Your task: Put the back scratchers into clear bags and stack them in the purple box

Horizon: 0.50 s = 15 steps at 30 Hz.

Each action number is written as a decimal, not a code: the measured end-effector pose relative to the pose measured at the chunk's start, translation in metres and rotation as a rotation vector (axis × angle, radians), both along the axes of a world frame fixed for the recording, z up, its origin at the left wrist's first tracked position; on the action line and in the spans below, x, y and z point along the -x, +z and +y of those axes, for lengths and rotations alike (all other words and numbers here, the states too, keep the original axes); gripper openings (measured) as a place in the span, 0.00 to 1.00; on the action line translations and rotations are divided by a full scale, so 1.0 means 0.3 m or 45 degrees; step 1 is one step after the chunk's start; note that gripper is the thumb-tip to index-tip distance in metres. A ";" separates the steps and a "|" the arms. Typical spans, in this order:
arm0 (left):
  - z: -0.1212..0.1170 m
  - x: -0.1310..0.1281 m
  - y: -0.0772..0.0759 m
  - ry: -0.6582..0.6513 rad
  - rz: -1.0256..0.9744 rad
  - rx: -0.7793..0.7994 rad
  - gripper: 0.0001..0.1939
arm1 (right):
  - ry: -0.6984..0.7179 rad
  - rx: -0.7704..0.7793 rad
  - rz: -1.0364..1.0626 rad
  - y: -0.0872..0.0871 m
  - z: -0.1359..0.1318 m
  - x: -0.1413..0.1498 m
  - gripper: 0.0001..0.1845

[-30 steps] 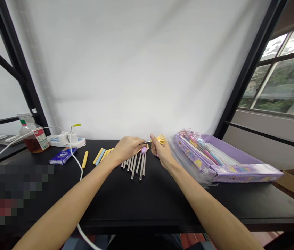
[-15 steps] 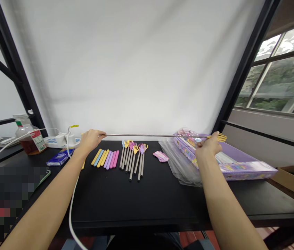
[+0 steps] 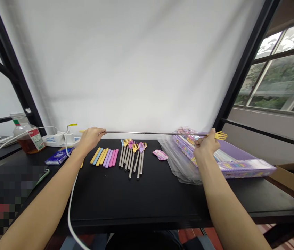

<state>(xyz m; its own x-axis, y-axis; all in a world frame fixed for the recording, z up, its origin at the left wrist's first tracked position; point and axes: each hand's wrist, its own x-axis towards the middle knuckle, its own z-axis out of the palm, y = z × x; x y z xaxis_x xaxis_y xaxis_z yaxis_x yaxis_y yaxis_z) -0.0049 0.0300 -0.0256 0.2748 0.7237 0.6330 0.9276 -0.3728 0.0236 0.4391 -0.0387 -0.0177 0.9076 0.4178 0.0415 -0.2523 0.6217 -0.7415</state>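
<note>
An extended telescopic back scratcher (image 3: 147,133) stretches level between my two hands, above the back of the black table. My left hand (image 3: 91,138) is closed around its handle end, and a bit of yellow handle sticks out behind it. At the other end, my right hand (image 3: 207,143) grips the rod just below the yellow claw head (image 3: 221,135). Below lie several collapsed back scratchers (image 3: 131,158) with coloured claw heads and metal rods. Beside them is a row of loose handles (image 3: 104,158) in yellow, blue, purple and pink. Small pink cards (image 3: 160,155) lie to the right.
An open purple display box (image 3: 246,169) and clear plastic bags (image 3: 180,166) lie at the right, near a cardboard box (image 3: 290,178). At the left are a glass bottle (image 3: 28,135), a blue packet (image 3: 58,156), a power strip (image 3: 50,140) and a white cable (image 3: 70,208).
Both hands keep their hold on the extended back scratcher. The view has shifted slightly, and more yellow handle shows behind my left hand.
</note>
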 end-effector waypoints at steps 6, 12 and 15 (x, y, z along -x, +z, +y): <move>-0.056 -0.136 0.009 -0.281 0.174 -0.062 0.15 | 0.151 -0.009 -0.250 -0.018 0.012 0.154 0.23; -0.118 -0.252 0.015 -0.467 0.284 -0.172 0.13 | 0.529 -0.285 -0.421 -0.064 0.005 0.293 0.29; -0.140 -0.290 0.013 -0.565 0.295 -0.215 0.13 | 0.659 -0.222 -0.464 -0.089 0.007 0.339 0.30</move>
<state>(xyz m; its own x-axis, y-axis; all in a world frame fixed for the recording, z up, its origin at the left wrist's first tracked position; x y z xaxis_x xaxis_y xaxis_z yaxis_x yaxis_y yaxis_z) 0.0820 -0.0119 -0.0218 0.6784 0.3992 0.6167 0.6533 -0.7118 -0.2579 0.3374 -0.0365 -0.0442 0.5059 0.7561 0.4152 -0.3027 0.6063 -0.7354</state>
